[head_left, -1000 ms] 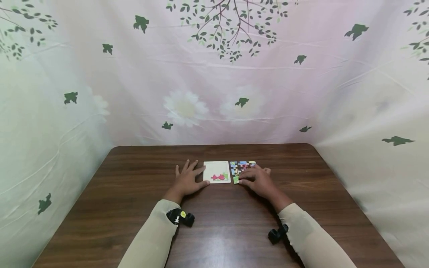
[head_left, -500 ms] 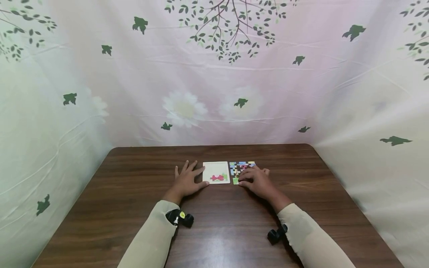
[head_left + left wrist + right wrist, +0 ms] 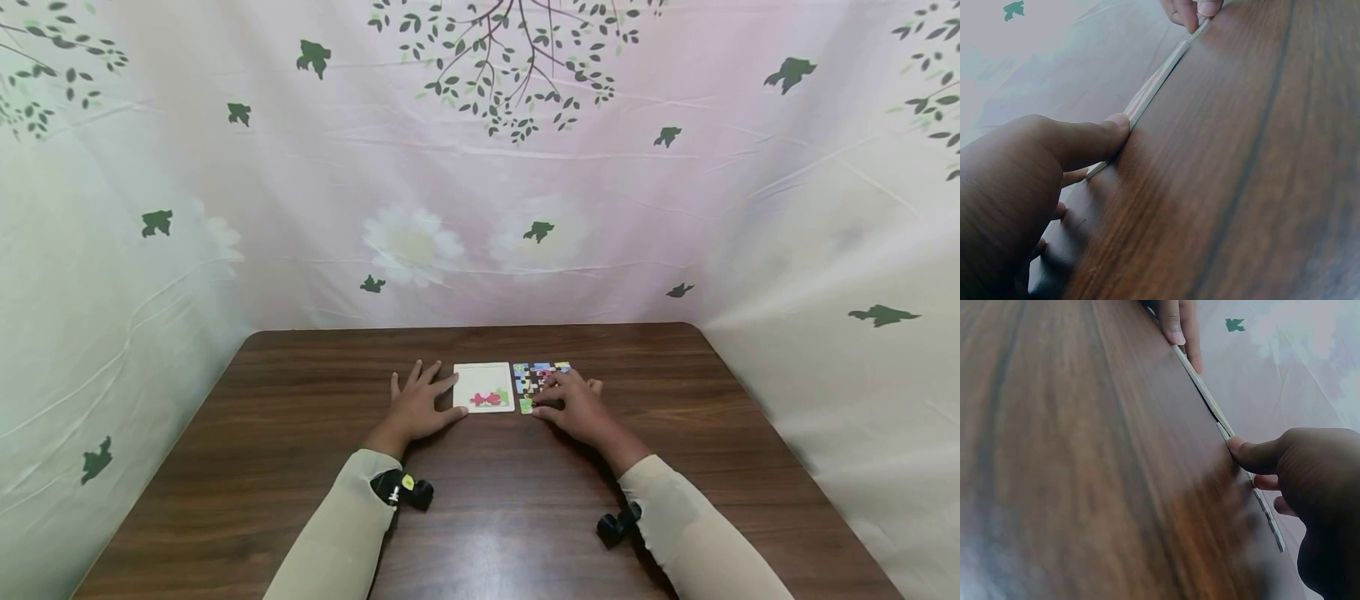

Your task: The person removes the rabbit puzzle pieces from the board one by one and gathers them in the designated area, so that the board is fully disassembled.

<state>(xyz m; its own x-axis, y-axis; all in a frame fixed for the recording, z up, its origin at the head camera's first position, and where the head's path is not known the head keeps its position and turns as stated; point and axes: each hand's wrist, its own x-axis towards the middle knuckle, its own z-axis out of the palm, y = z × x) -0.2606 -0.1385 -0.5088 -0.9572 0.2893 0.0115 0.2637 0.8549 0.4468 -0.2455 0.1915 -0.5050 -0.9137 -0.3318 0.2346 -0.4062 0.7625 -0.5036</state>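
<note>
A square white puzzle board (image 3: 474, 379) with a pink and green picture low on it lies flat near the table's far side. My left hand (image 3: 416, 405) spreads its fingers at the board's left, thumb and forefinger touching its edge. Just right of the board sits a block of colourful jigsaw pieces (image 3: 521, 384). My right hand (image 3: 579, 408) bends over them, its thumb and forefinger pinching a green jigsaw piece (image 3: 526, 407) at the near left corner. In the right wrist view the thumb meets the near edge of the pieces (image 3: 1266, 509). My right fingers hide part of the block.
The brown wooden table (image 3: 480, 517) carries the board and pieces close to its far edge. Behind and at both sides hangs a pale cloth (image 3: 465, 183) printed with leaves, birds and flowers. A black wrist camera (image 3: 617, 528) is strapped to each sleeve.
The fingers of my right hand have shifted very slightly over the pieces. My left hand and the board keep their places; the head view has drifted a little.
</note>
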